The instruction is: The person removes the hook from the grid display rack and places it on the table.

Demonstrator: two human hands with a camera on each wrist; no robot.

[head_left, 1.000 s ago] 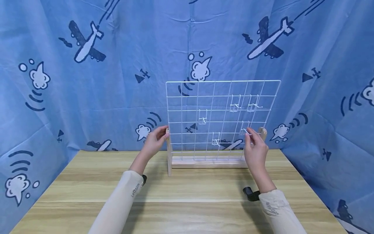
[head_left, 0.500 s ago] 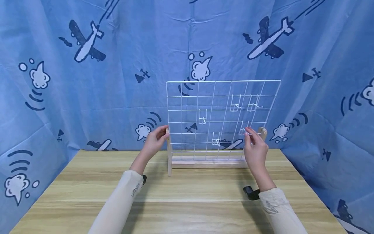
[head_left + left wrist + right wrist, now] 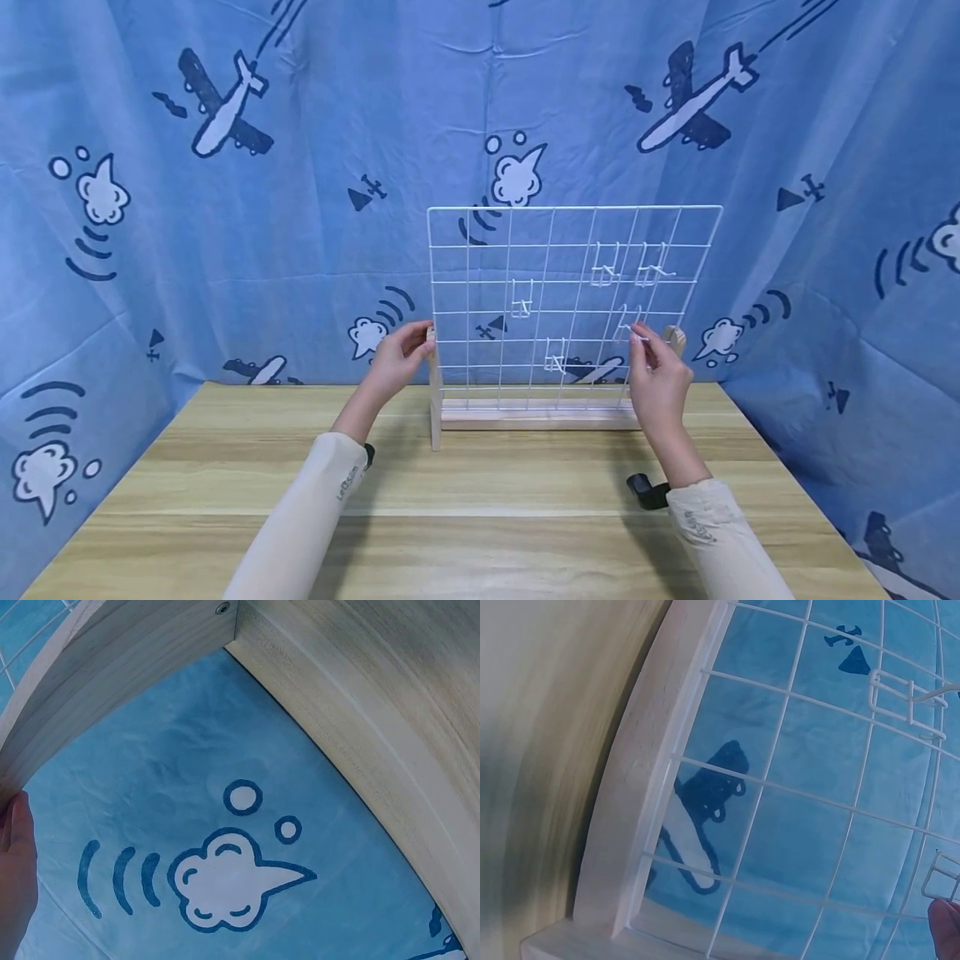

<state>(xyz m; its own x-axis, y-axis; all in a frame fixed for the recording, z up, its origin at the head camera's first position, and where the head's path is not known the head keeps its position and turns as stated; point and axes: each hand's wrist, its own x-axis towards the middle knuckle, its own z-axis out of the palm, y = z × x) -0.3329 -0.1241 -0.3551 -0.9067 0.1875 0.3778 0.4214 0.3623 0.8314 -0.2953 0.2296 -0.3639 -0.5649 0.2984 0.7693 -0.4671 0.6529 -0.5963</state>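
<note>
A white wire grid panel (image 3: 576, 207) stands upright in a wooden stand (image 3: 540, 419) on the table. At its left side, my left hand (image 3: 392, 365) grips the top of the wooden side post (image 3: 436, 400); the left wrist view shows only the fingers (image 3: 19, 840) at that post. My right hand (image 3: 660, 387) pinches the prong of a white wire hook (image 3: 622, 327) at the lower right of the grid. In the right wrist view the hook (image 3: 943, 876) shows above the fingertip, overlapping the grid.
Several other white hooks hang on the grid, with a pair at the upper right (image 3: 604, 273), one left of centre (image 3: 521, 307) and one low in the middle (image 3: 555, 362). Behind is a blue curtain (image 3: 315, 208). Wood-grain tabletop (image 3: 480, 533) extends in front of the stand.
The hook in my right hand has risen slightly against the grid and tilted a little, the hand shifting slightly right with it. My left hand stays on the post.
</note>
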